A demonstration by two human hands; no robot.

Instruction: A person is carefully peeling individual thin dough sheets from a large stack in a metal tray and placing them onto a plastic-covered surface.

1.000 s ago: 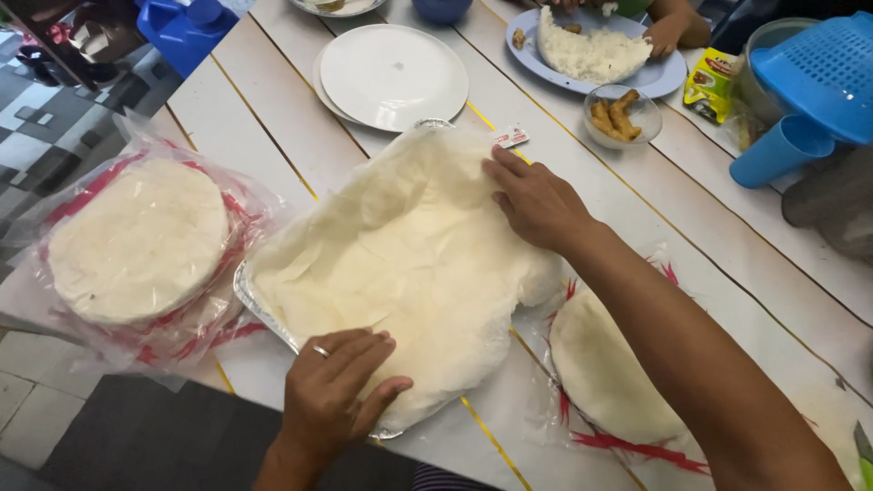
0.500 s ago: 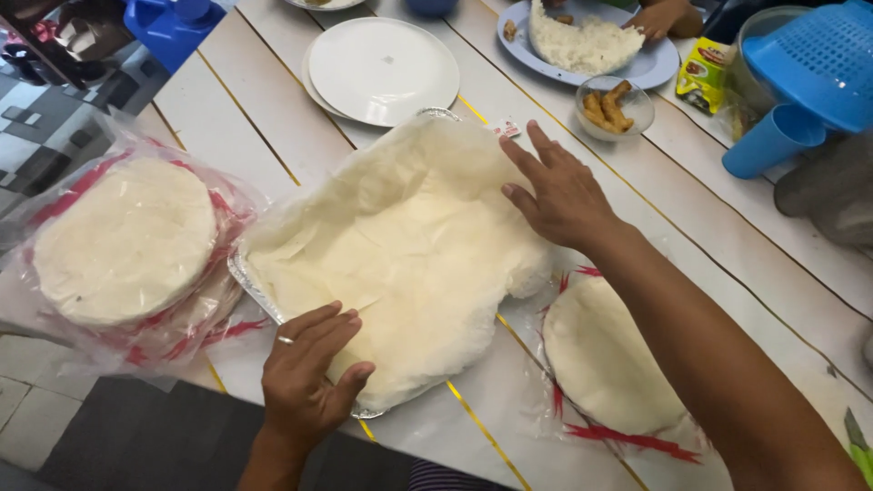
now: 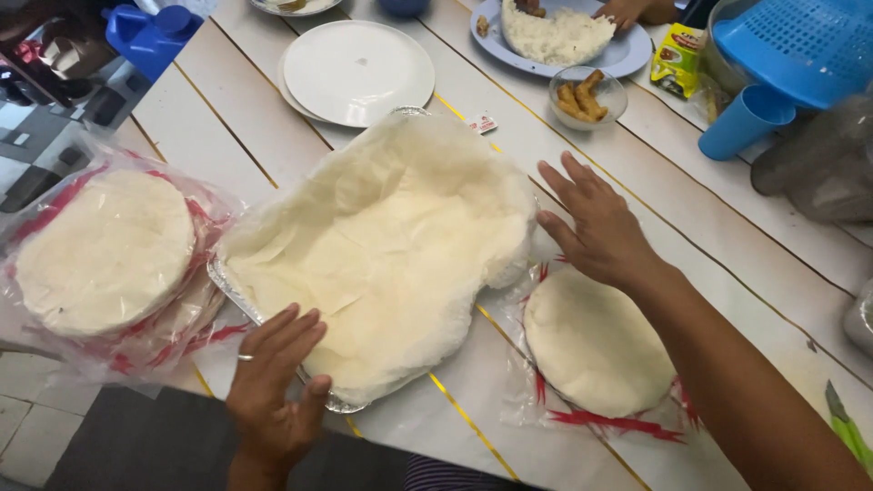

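Resting on the near rim of a foil tray (image 3: 238, 293), the left hand (image 3: 273, 386) is lying flat with its fingers spread and a ring showing on one finger; it is gripping nothing, only pressing against the thin white sheets of dough (image 3: 386, 250) that are lining the tray and hanging over its edges. The right hand (image 3: 596, 223) is hovering open at the far right side of the tray, fingers splayed and palm down, its fingertips sitting just beside the ruffled edge of the sheets; whether it is actually touching them I cannot tell. The tray is lying between the two hands on a pale plank table (image 3: 209, 136).

Just beneath the right wrist, a round stack of flat white wrappers (image 3: 596, 345) is sitting on an opened plastic bag with red print. Left of the left hand, a larger stack of the same rounds (image 3: 100, 250) is lying inside its clear bag. Beyond the tray, an empty white plate (image 3: 357, 71) is standing, and farther past the right hand are sitting a small glass bowl of fried pieces (image 3: 582, 95), a blue plate of rice (image 3: 568, 41) that another person's hand (image 3: 627, 11) is reaching into, and a blue cup (image 3: 746, 123) under a blue colander (image 3: 805, 45).
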